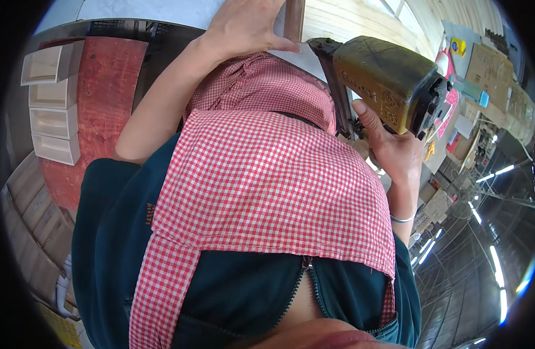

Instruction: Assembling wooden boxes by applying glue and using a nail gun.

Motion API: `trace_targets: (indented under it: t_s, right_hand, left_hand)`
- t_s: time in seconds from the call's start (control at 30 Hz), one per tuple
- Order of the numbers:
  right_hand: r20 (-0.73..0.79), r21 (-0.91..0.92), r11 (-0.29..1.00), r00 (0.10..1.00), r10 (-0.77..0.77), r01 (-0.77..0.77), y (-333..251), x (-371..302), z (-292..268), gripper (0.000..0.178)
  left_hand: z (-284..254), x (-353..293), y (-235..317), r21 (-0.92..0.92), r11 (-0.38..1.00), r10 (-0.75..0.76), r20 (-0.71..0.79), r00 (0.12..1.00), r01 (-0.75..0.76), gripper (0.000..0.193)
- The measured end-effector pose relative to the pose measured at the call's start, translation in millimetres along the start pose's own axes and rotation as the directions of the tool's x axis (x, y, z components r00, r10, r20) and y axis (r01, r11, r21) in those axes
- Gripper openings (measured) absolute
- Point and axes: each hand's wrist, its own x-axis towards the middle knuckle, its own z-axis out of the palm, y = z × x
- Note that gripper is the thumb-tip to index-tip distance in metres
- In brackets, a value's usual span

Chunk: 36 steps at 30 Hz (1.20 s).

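Note:
At the top, my left hand (pixel 244 26) reaches over a white panel with its thumb stretched out to the right. The thumb tip lies at the near end of a brown wooden strip (pixel 295 22); the other fingers run out of the picture. My right hand (pixel 395 154) is wrapped about a worn nail gun (pixel 384 72), thumb up along its near side, other fingers hidden behind its body. This tool has a scuffed yellow-brown housing with a black end, and its dark metal front part lies close to the strip and a pale board (pixel 360 20).
Several small white open boxes (pixel 53 121) stand on a red board (pixel 107 104) to my left. Cardboard (pixel 489 72), a yellow item (pixel 458 46) and a clear bottle with a blue cap (pixel 470 92) lie at the right. My red checked apron (pixel 267 186) hangs close to the work.

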Motion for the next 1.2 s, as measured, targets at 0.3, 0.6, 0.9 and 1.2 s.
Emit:
trace_targets:
  t_s: [0.3,0.6,0.9,1.2]
  right_hand:
    - [0.027,0.031,0.999,0.999,-0.04,0.039,-18,26,-15,0.043]
    - [0.033,-0.002,0.969,0.969,-0.246,0.247,-20,55,-12,0.035]
    - [0.046,-0.014,0.931,0.93,-0.365,0.366,-17,68,-18,0.033]
    - [-0.445,0.17,0.943,0.832,0.333,-0.286,67,25,-62,0.033]
  left_hand:
    - [5,-3,-11,0.104,0.962,0.273,-0.249,0.929,-0.254,0.111]
    - [14,-1,-17,0.191,0.936,0.347,-0.342,0.873,-0.297,0.109]
    - [14,5,-16,0.231,0.928,0.36,-0.341,0.868,-0.293,0.112]
    - [7,-23,2,0.099,0.882,0.413,-0.635,0.653,-0.461,0.084]
